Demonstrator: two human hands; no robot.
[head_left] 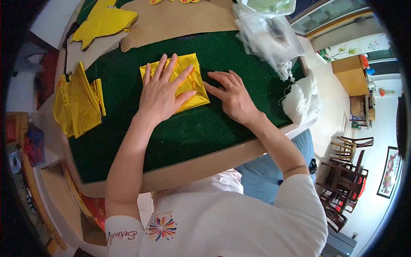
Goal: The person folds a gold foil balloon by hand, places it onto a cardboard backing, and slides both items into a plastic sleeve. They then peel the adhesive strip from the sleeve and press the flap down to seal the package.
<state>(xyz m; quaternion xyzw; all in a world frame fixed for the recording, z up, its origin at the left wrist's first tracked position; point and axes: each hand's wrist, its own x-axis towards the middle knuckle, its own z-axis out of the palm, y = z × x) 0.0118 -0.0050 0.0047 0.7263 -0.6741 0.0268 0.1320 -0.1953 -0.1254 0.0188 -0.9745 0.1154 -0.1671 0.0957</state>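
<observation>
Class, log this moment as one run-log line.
left hand: flat on gold foil | right hand: on green mat at foil edge | folded foil pile left

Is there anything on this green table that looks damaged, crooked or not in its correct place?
Nothing looks damaged or spilled. The gold foil sheet lies slightly askew on the green mat, pressed flat by the left hand, with the right hand at its edge. The cardboard has a torn edge.

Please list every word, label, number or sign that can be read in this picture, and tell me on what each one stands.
"Seventy" or the like, red cursive on the left sleeve of the white shirt; the exact letters are uncertain.
The framed picture on the wall at right: any writing is too small to read.
Gold foil sheet, green mat, plastic bags: no text.
</observation>
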